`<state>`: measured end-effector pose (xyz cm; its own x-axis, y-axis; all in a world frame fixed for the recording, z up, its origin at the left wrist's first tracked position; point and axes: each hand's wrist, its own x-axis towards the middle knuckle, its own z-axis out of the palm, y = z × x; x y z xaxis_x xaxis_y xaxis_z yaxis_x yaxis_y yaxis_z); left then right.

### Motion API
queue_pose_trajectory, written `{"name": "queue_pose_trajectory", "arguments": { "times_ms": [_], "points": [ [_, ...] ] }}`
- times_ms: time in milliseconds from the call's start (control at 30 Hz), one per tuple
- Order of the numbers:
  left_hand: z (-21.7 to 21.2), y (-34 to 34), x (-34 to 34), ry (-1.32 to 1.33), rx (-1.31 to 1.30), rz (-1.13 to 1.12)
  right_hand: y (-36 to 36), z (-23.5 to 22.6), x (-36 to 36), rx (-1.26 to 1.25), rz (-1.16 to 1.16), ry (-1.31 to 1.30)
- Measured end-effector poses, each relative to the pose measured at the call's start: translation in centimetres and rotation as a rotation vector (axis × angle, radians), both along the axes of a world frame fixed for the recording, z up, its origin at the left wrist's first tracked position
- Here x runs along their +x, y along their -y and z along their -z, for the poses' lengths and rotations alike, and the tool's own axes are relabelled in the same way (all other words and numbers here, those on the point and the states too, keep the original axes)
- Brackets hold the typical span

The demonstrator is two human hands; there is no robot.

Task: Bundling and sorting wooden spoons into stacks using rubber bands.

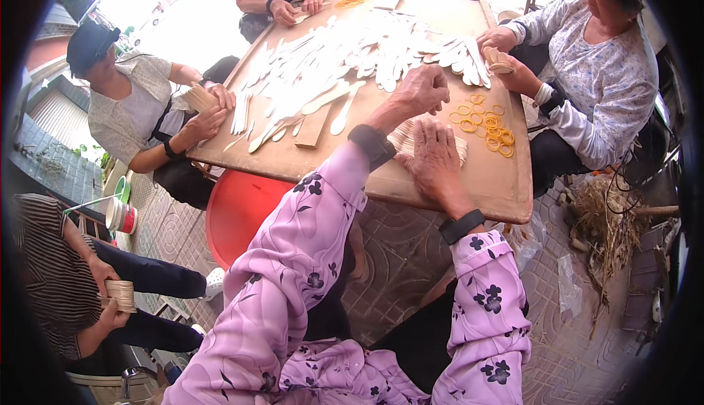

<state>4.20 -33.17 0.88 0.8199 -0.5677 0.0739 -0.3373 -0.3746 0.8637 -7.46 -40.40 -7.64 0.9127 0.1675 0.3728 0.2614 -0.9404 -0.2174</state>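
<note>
My left hand (419, 91) reaches across the wooden board (506, 178), fingers curled at the near edge of a big heap of pale wooden spoons (345, 60); whether it grips one I cannot tell. My right hand (434, 157) lies flat, fingers spread, pressing down a small stack of wooden spoons (405, 135) near the board's front edge. A scatter of yellow rubber bands (488, 125) lies just right of both hands. Both arms wear pink flowered sleeves and dark wristbands.
Other people sit around the board: one at the right holding a bundle of spoons (499, 60), one at the left with a bundle (198, 97), one at the far side, one at lower left holding a bundle (121, 295). A red basin (235, 211) sits under the board. Dry straw (605, 222) lies at the right.
</note>
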Motion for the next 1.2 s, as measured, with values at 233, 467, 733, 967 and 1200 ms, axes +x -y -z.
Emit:
{"name": "queue_pose_trajectory", "arguments": {
  "times_ms": [233, 467, 733, 967, 1200],
  "points": [
    [-1.2, -8.9, -2.9, -0.179, -0.264, -0.264, 1.0, -1.0, 0.0, -0.073, 0.038, -0.089],
    [2.4, -13.3, -4.4, -0.262, -0.434, -0.418, -0.2, -1.4, 0.5, -0.13, -0.007, -0.158],
    [2.7, -11.5, -5.4, -0.332, -0.887, -0.312, 1.8, 0.0, 0.4, -0.233, -0.054, -0.169],
    [1.0, -11.9, -6.6, -0.445, -1.233, -0.157, 4.3, 2.7, 2.8, -0.286, -0.039, -0.134],
    [0.3, -11.5, -6.6, -0.491, -1.221, -0.127, 3.6, 1.1, 1.7, -0.293, -0.089, -0.066]
  ]
}}
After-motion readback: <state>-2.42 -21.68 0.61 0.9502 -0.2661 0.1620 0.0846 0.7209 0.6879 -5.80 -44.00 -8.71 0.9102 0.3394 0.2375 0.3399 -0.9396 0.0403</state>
